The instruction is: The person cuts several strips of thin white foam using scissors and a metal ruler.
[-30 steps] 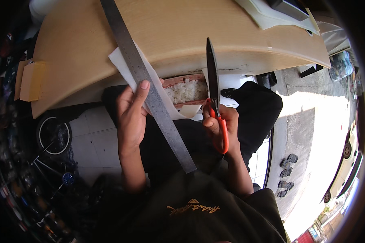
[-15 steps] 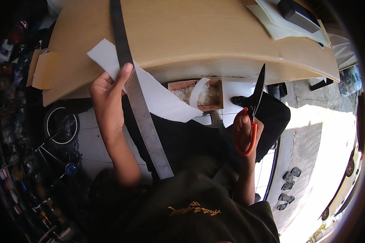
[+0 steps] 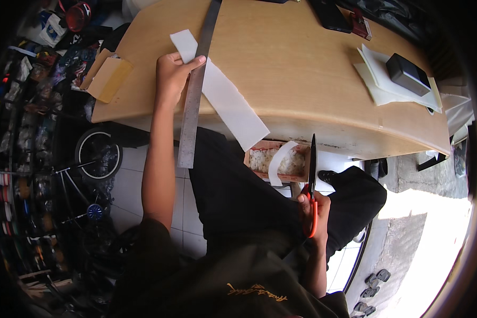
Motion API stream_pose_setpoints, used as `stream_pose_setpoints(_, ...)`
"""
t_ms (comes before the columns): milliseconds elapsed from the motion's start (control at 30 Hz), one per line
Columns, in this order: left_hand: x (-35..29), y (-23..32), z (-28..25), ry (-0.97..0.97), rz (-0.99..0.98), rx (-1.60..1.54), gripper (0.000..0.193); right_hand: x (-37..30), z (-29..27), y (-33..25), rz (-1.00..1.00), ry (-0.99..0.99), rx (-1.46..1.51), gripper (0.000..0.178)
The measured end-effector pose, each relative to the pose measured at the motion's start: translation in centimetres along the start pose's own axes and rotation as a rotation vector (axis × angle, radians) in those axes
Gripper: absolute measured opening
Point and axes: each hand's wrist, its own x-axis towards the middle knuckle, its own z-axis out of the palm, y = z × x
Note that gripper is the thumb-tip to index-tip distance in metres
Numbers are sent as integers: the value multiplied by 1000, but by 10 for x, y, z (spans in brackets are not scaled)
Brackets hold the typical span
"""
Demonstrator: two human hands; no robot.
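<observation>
My left hand (image 3: 176, 74) pinches a long metal ruler (image 3: 195, 100) together with a white strip of sheet material (image 3: 230, 100). Its thumb lies on the ruler, and the strip passes behind the ruler on a slant. Both are over the near edge of the wooden table (image 3: 281, 63). My right hand (image 3: 315, 212) is closed round the orange handles of a pair of scissors (image 3: 312, 175). Their dark blades point up and away, apart from the strip. Under the table edge, between the two hands, is a cardboard box (image 3: 306, 164) of white scraps, with a curved white offcut (image 3: 279, 163) across it.
White sheets (image 3: 373, 85) under a dark box (image 3: 408, 74) lie at the table's right. A black phone-like object (image 3: 328, 16) and a small red pack (image 3: 359, 25) are farther back. An open cardboard carton (image 3: 106, 77) sits at the left edge. A bicycle wheel (image 3: 79, 153) stands lower left.
My left hand has moved farther over the table with the ruler and strip, and the ruler now leans the other way. The scissors are lower, their blades closer together. The view has shifted.
</observation>
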Motion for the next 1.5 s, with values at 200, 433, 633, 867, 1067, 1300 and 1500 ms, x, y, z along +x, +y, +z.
stream_pose_setpoints(200,73,-20,-38,-24,-18,373,24,1,-4,9,23,-26,-179,46)
stream_pose_setpoints(433,97,-21,-34,-62,118,656,30,10,-15,24,157,-15,-114,45)
stream_pose_setpoints(633,-10,17,8,305,552,454,42,12,-45,53,384,75,-249,52)
stream_pose_setpoints(867,-173,-74,185,-1113,-174,752,36,14,-71,77,535,232,215,54)
stream_pose_setpoints(1067,-154,-332,228,-1515,-450,835,28,27,-72,93,605,291,533,45)
stream_pose_setpoints(1300,-175,-363,230,-1253,-1059,575,24,38,-73,93,614,310,539,44)
stream_pose_setpoints(1500,-166,-315,226,-1076,-904,216,23,36,-70,90,572,302,434,44)
